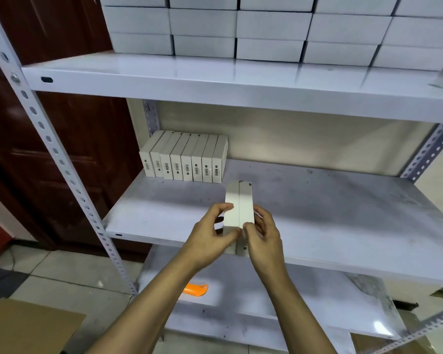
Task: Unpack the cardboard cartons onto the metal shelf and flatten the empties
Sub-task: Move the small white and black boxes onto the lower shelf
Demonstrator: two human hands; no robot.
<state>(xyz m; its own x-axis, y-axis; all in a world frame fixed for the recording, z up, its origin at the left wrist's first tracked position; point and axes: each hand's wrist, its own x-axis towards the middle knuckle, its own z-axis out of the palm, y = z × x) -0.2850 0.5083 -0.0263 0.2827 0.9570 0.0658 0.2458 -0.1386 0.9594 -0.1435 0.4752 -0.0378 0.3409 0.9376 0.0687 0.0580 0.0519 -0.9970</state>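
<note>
Nearest me, well below and to the left of the row of white boxes [187,159], lay a cardboard carton [29,325]. I could not see into it, so I could not tell whether it was empty. An orange object [196,288] sat on the board beneath the row, too blurred for me to name.

Above that, my left hand [210,233] and right hand [265,233] met around a pair of white boxes [239,205]. The two were pressed side by side, with their long sides running away from me. The fingers of each hand were curled round one flank and the thumbs pinched the near end. The pair hung over the front of the middle shelf [343,213], in front of the row and just to its right, and was apart from it.

I judged this to be the unpacking step, mid-placement. The next move called for carrying the pair back and a little left, standing it upright, barcoded end toward me, and sliding it flush against the row's right end without toppling the neighbours.

Farthest off, above the row, stacked white boxes [266,29] filled the upper board.
</note>
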